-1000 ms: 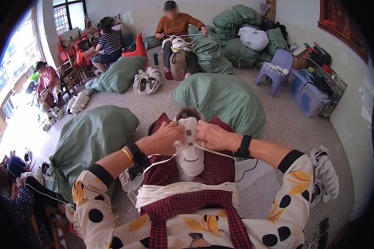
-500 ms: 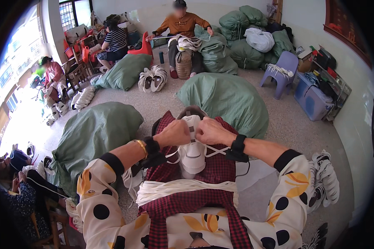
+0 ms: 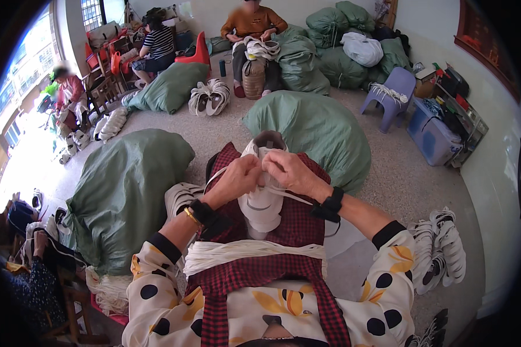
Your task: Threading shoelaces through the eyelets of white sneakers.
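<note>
A white sneaker stands toe-down on the red checked apron over my lap. My left hand and my right hand meet over its upper part, each pinching a white shoelace that runs through the shoe. The lace trails off to both sides of the hands. A thick bundle of white laces lies across my waist.
Large green sacks sit to my left and ahead. Piles of white shoes lie at the right and further off. Three other people sit at the back and left among sacks. A lilac stool and blue bin stand right.
My hands have drawn closer together and slightly higher on the shoe, and the lace has been pulled tighter. The view has tilted a little.
</note>
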The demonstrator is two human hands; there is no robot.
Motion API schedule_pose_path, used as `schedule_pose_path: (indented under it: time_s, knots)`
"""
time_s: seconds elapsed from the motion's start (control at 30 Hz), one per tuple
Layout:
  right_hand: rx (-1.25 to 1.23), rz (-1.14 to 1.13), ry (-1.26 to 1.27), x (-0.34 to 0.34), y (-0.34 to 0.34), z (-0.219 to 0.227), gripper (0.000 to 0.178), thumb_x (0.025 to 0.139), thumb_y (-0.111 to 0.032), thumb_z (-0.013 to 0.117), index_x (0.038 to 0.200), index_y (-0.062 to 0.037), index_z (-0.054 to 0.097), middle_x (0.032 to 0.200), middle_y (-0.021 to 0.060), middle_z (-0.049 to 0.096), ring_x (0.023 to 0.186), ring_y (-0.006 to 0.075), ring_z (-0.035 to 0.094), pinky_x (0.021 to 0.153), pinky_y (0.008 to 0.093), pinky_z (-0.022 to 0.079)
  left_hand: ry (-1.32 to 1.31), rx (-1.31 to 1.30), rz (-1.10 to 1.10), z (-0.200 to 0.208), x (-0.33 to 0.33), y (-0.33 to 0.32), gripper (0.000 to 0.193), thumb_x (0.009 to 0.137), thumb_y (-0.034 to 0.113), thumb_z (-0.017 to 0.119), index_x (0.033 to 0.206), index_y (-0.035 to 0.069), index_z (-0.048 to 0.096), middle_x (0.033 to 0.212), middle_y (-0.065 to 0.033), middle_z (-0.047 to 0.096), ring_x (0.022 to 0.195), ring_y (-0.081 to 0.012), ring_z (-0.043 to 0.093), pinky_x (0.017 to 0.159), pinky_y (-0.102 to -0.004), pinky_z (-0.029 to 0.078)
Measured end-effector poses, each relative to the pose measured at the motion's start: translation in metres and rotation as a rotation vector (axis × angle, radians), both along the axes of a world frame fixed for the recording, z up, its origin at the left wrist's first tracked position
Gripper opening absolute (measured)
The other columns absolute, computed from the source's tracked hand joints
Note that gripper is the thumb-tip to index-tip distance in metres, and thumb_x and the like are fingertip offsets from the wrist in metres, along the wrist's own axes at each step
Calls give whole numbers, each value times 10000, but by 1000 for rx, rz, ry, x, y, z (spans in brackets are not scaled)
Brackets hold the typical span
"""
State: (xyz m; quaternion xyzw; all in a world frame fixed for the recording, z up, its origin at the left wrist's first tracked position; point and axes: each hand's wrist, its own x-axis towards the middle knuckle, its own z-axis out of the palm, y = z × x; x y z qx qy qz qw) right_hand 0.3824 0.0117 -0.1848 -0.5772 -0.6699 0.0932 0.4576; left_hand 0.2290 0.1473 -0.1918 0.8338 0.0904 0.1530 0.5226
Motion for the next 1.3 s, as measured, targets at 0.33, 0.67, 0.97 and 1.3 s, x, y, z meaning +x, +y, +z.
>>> schedule_pose_path:
  time_s: [0.33,0.67,0.97,1.3]
  knots:
    - [53,-18,-85,-13,3,-11,120,922,-94,575,930,25,557,839,152,574,806,285,573,771,370,473,-66,-232,-3,-40,-10,4,199,994,181,568,936,-7,597,738,-37,677,629,-81,601,562,-252,483]
    - [-141,43,337,-2,1,-11,198,1002,-181,541,964,-3,618,855,-22,617,805,53,554,749,233,474,-267,71,-220,7,-58,-92,117,937,25,574,1043,19,624,736,-57,635,665,-132,617,617,-282,510]
    - [35,-137,212,-4,-12,-2,169,970,-166,611,1011,-8,654,914,16,599,784,92,594,719,250,496,-123,-539,66,-13,1,-14,214,1002,133,600,1142,-10,675,859,-43,712,655,-54,604,591,-193,487]
    - [-6,-115,-17,-12,-22,-24,449,844,-267,768,1183,-36,585,1081,109,565,1041,237,575,924,362,470,97,-271,-20,13,-2,-13,228,1040,204,530,1032,29,675,808,10,677,614,-25,551,553,-178,444]
